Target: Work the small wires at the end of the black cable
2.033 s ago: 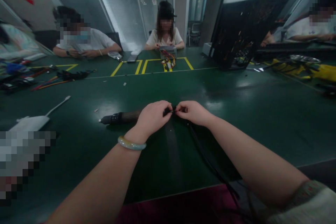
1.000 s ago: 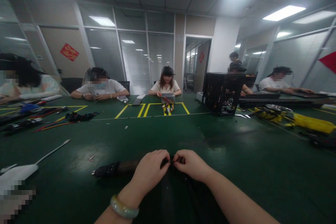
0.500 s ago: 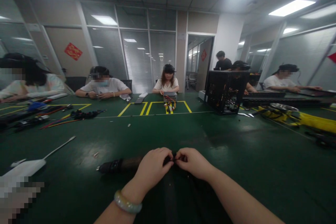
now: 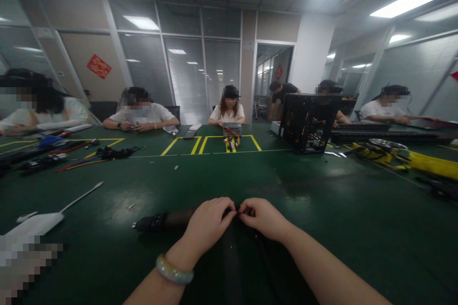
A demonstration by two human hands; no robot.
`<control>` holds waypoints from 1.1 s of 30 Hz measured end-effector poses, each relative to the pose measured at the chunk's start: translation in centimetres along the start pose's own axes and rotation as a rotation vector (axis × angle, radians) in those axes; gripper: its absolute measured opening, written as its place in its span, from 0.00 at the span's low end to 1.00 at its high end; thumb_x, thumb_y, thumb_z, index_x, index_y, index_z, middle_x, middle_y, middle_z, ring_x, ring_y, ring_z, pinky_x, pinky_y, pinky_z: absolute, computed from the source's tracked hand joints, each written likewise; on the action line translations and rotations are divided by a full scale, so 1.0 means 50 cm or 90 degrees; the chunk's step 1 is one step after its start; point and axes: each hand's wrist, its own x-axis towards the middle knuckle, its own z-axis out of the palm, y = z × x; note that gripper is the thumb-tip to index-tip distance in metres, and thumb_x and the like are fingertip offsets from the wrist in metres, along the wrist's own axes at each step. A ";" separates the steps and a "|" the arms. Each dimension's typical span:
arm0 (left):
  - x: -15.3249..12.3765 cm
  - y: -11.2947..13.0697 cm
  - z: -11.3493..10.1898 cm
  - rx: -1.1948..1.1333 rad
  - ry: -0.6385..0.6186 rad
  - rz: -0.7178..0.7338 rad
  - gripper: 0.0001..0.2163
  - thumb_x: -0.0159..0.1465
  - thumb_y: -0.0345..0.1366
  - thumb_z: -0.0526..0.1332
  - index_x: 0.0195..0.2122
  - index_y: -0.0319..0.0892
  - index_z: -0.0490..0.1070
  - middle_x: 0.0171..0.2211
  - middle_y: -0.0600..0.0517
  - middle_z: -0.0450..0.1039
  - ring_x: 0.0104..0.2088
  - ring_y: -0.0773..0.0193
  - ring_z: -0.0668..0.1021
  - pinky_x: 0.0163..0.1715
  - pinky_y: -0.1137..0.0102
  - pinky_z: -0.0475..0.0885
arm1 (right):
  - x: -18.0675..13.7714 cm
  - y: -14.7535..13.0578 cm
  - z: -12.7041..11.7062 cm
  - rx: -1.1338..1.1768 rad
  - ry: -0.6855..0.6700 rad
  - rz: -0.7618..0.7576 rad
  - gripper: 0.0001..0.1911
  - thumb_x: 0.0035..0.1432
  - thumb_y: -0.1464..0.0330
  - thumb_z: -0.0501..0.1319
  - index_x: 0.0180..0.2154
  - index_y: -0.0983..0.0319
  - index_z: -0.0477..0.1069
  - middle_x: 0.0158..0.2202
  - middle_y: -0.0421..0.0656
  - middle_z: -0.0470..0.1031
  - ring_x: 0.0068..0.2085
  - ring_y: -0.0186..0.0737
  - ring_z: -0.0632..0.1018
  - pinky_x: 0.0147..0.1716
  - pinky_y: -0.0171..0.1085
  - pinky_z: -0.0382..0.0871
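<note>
My left hand [image 4: 211,219], with a pale bangle [image 4: 174,270] on its wrist, is closed in a pinch. My right hand [image 4: 264,218] pinches too, its fingertips almost meeting those of the left. Whatever lies between the fingers is small, dark and mostly hidden. Beside my left hand is a dark tube-shaped thing [image 4: 177,219] with a ribbed black end and a small metal tip pointing left; the fingers cover its right part. Beneath both hands a dark strip [image 4: 232,262] runs toward me, and a thin dark piece [image 4: 260,248] lies under the right wrist.
On the green table [image 4: 214,176], a white thing with a thin rod [image 4: 82,197] lies left. Bundled cables [image 4: 110,153] are beyond it. A black computer case [image 4: 306,124] stands back right, near a yellow strip [image 4: 432,164]. Several people sit across; a metal box with wires [image 4: 232,134] faces one.
Both hands stay pinched together at nearly the same place. The view has shifted slightly. In the background, a person in black by the doorway has bent down to the left.
</note>
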 end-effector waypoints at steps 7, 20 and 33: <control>0.000 0.003 -0.003 0.006 0.006 0.005 0.05 0.66 0.36 0.54 0.38 0.46 0.70 0.39 0.54 0.74 0.40 0.62 0.74 0.41 0.68 0.65 | 0.003 0.005 0.002 0.011 -0.006 -0.018 0.05 0.57 0.69 0.61 0.35 0.61 0.75 0.29 0.38 0.74 0.29 0.33 0.72 0.27 0.30 0.61; 0.000 0.005 -0.003 -0.005 0.002 -0.019 0.06 0.66 0.38 0.55 0.37 0.45 0.70 0.38 0.53 0.74 0.39 0.61 0.75 0.41 0.67 0.65 | 0.002 -0.007 -0.004 -0.024 0.017 -0.019 0.05 0.57 0.69 0.62 0.35 0.60 0.76 0.32 0.39 0.74 0.32 0.34 0.73 0.30 0.31 0.62; -0.002 0.012 -0.009 0.015 -0.002 -0.011 0.06 0.66 0.39 0.55 0.38 0.46 0.70 0.38 0.53 0.74 0.39 0.61 0.74 0.40 0.67 0.65 | 0.004 0.001 -0.001 -0.014 0.010 -0.001 0.05 0.57 0.69 0.61 0.35 0.61 0.76 0.31 0.39 0.75 0.30 0.34 0.72 0.29 0.30 0.61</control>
